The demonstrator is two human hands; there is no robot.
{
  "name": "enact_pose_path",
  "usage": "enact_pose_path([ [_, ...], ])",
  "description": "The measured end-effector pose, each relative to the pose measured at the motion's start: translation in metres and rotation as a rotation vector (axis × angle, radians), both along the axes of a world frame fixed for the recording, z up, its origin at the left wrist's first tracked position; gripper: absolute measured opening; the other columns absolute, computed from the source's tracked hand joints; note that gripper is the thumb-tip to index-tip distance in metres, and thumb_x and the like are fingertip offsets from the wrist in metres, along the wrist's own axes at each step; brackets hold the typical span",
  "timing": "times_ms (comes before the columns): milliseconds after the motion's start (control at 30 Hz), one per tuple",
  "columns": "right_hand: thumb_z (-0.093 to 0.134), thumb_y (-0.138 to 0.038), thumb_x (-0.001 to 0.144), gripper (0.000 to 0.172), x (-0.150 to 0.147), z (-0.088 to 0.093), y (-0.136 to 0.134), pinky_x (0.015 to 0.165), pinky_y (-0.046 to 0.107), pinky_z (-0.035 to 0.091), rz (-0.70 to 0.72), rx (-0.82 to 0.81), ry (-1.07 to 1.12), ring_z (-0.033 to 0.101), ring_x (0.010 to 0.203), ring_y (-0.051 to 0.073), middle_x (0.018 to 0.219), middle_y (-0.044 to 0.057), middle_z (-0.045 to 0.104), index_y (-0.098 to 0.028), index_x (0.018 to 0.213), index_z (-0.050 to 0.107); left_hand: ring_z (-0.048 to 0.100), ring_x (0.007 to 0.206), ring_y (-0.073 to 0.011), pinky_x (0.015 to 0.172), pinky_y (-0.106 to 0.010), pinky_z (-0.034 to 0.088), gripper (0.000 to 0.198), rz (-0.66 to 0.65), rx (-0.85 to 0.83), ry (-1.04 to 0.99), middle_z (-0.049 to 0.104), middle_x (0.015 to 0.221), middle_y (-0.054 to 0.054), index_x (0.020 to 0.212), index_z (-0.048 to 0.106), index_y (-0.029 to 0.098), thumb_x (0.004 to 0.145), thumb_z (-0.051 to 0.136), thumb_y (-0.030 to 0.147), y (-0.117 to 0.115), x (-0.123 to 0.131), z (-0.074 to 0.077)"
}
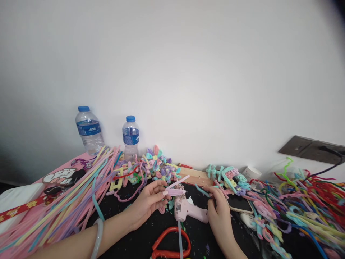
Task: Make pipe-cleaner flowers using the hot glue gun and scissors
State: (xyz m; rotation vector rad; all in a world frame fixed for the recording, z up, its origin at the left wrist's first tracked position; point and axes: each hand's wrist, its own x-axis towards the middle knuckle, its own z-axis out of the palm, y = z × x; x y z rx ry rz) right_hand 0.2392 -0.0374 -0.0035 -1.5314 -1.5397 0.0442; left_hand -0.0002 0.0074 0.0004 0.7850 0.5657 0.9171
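Pinching a folded pink pipe-cleaner piece (175, 191) in left hand (149, 202) fingertips, just above the pink glue gun (188, 212). Right hand (219, 214) closed on its handle. Below, black tabletop (201, 237), loose pipe cleaners (67, 201), red scissors (169, 245). Behind, two water bottles (88, 129) against bare white wall (172, 72).

We look from head height forward and slightly down, close over the worktop (134, 235), facing the white wall (172, 72), edges seemingly warped.

right hand (219, 216) covers part of the glue gun (188, 213); red scissors (161, 239) cropped below.
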Motion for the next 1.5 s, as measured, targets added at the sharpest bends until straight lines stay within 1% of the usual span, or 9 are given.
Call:
enact_pose_path([
  [233, 0.039, -0.01, 0.069, 0.036, -0.004, 0.0, -0.006, 0.087, 0.041, 0.041, 0.068, -0.025, 0.034, 0.052, 0.102, 0.025, 0.104, 0.007, 0.06, -0.02, 0.098, 0.059, 0.056, 0.059, -0.01, 0.052, -0.022, 0.047, 0.027, -0.022, 0.026, 0.02, 0.061, 0.075, -0.002, 0.097, 0.053, 0.015, 0.076, 0.069, 0.022, -0.002, 0.0, -0.001],
  [400, 0.04, -0.013, 0.072, 0.029, -0.007, 0.001, -0.008, 0.069, 0.033, 0.046, 0.028, -0.068, 0.076, 0.058, 0.08, 0.022, 0.089, 0.006, 0.063, -0.019, 0.093, 0.059, 0.057, 0.061, -0.0096, 0.055, -0.022, 0.048, 0.027, -0.024, 0.031, 0.03, 0.061, 0.076, -0.002, 0.097, 0.053, 0.015, 0.076, 0.069, 0.022, -0.003, 0.0, -0.002],
  [567, 0.039, -0.016, 0.078, 0.025, -0.011, 0.003, -0.01, 0.06, 0.027, 0.047, 0.099, -0.118, 0.154, 0.06, 0.068, 0.019, 0.076, 0.004, 0.063, -0.017, 0.092, 0.059, 0.057, 0.062, -0.0098, 0.056, -0.022, 0.047, 0.026, -0.034, 0.038, 0.022, 0.061, 0.077, -0.002, 0.098, 0.053, 0.015, 0.077, 0.068, 0.022, -0.002, -0.001, -0.003],
  [833, 0.036, -0.018, 0.08, 0.03, -0.011, 0.003, -0.014, 0.084, 0.033, 0.046, 0.237, -0.149, 0.168, 0.059, 0.098, 0.022, 0.103, 0.007, 0.064, -0.019, 0.104, 0.054, 0.057, 0.063, -0.0101, 0.057, -0.022, 0.047, 0.027, -0.029, 0.04, 0.034, 0.06, 0.076, -0.002, 0.099, 0.053, 0.015, 0.077, 0.068, 0.022, 0.0, 0.0, -0.004],
  [1000, 0.035, -0.028, 0.087, 0.028, -0.011, 0.002, -0.014, 0.086, 0.041, 0.043, 0.151, -0.183, 0.029, 0.056, 0.101, 0.025, 0.105, 0.007, 0.063, -0.022, 0.106, 0.054, 0.056, 0.061, -0.01, 0.056, -0.023, 0.047, 0.027, -0.03, 0.045, 0.048, 0.06, 0.076, -0.002, 0.098, 0.052, 0.015, 0.077, 0.068, 0.022, -0.002, -0.001, -0.005],
  [1167, 0.035, -0.027, 0.088, 0.024, -0.012, 0.004, -0.011, 0.096, 0.057, 0.026, 0.077, -0.203, -0.163, 0.051, 0.107, 0.029, 0.104, 0.006, 0.063, -0.024, 0.1, 0.056, 0.056, 0.062, -0.0099, 0.057, -0.023, 0.047, 0.026, -0.026, 0.037, 0.057, 0.06, 0.075, -0.001, 0.096, 0.053, 0.015, 0.076, 0.069, 0.022, -0.003, 0.0, -0.002],
  [1267, 0.035, -0.025, 0.089, 0.026, -0.012, 0.002, -0.01, 0.098, 0.059, 0.021, 0.069, -0.177, -0.177, 0.05, 0.11, 0.029, 0.112, 0.006, 0.06, -0.025, 0.108, 0.053, 0.056, 0.062, -0.0101, 0.057, -0.023, 0.046, 0.026, -0.033, 0.038, 0.061, 0.06, 0.076, -0.002, 0.096, 0.053, 0.015, 0.076, 0.068, 0.022, -0.002, -0.001, -0.002],
  [1400, 0.036, -0.024, 0.089, 0.027, -0.011, -0.001, -0.011, 0.094, 0.049, 0.034, 0.111, -0.079, -0.131, 0.051, 0.11, 0.027, 0.115, 0.008, 0.058, -0.023, 0.112, 0.05, 0.057, 0.062, -0.0105, 0.056, -0.023, 0.046, 0.027, -0.037, 0.047, 0.057, 0.06, 0.077, -0.002, 0.097, 0.052, 0.015, 0.077, 0.068, 0.023, -0.002, -0.001, -0.003],
  [1500, 0.039, -0.022, 0.089, 0.024, -0.015, 0.002, -0.016, 0.083, 0.035, 0.045, 0.168, -0.031, -0.092, 0.056, 0.1, 0.023, 0.107, 0.008, 0.06, -0.021, 0.109, 0.051, 0.057, 0.063, -0.0105, 0.056, -0.022, 0.045, 0.027, -0.033, 0.044, 0.066, 0.059, 0.076, -0.001, 0.095, 0.052, 0.016, 0.075, 0.069, 0.022, -0.003, 0.0, -0.002],
])
